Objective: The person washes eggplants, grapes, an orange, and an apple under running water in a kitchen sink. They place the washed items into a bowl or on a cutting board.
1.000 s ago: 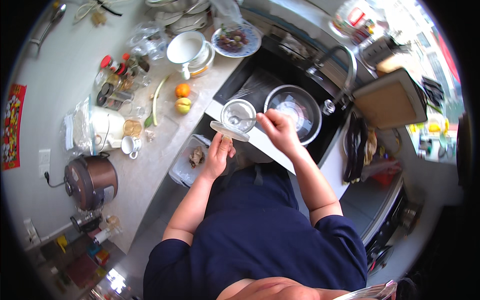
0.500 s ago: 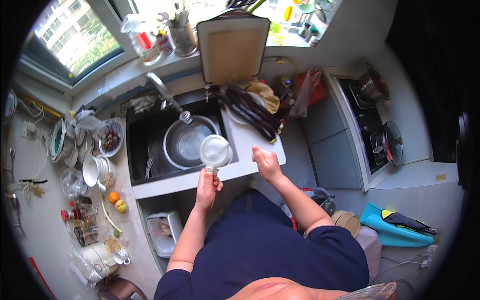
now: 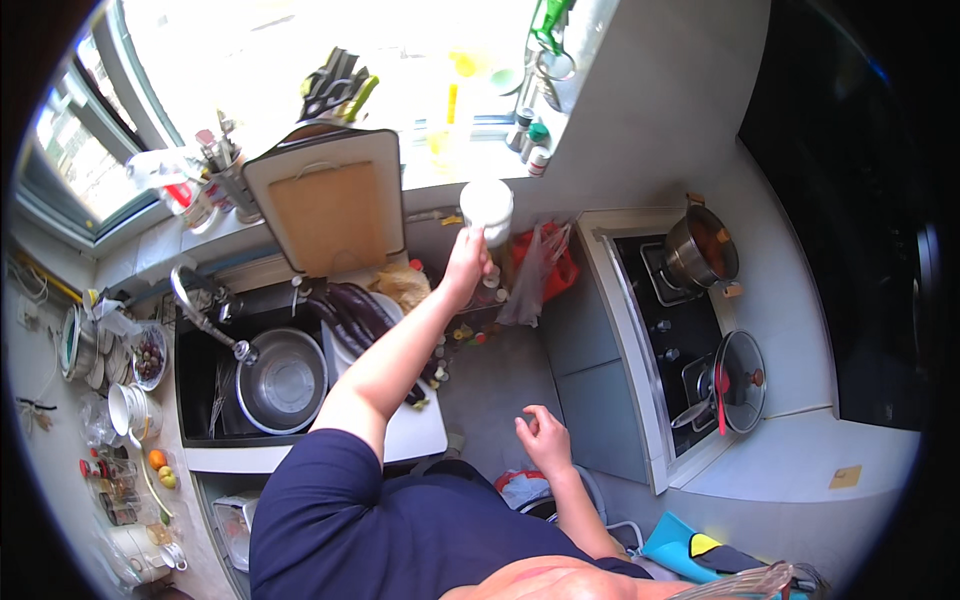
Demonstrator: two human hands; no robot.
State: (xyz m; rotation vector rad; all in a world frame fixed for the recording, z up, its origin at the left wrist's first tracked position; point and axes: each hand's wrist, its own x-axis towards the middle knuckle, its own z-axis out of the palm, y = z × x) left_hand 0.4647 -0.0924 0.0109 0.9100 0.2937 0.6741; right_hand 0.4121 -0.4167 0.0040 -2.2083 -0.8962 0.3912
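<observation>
My left hand (image 3: 467, 262) is closed on the handle of a round white cup (image 3: 487, 206), its arm stretched forward and to the right. Blurred brightness washes out the cup's inside. Below that arm, long dark eggplants (image 3: 350, 318) lie on the white counter (image 3: 415, 435) beside the sink. My right hand (image 3: 545, 440) hangs low over the floor area, nothing in it, fingers loosely bent and apart. A metal basin (image 3: 282, 383) sits in the black sink (image 3: 208, 425) under the tap (image 3: 215, 315).
The stove (image 3: 655, 345) on the right bears a steel pot (image 3: 695, 255) and a glass-lidded pan (image 3: 740, 382). Plastic bags (image 3: 540, 270) hang left of it. Cutting boards (image 3: 325, 205) lean at the window. Bowls, fruit and jars crowd the left counter (image 3: 190, 535).
My left hand has carried the cup from the sink's front edge forward and right, toward the window sill. My right hand has dropped lower and its fingers have loosened. The view has turned right.
</observation>
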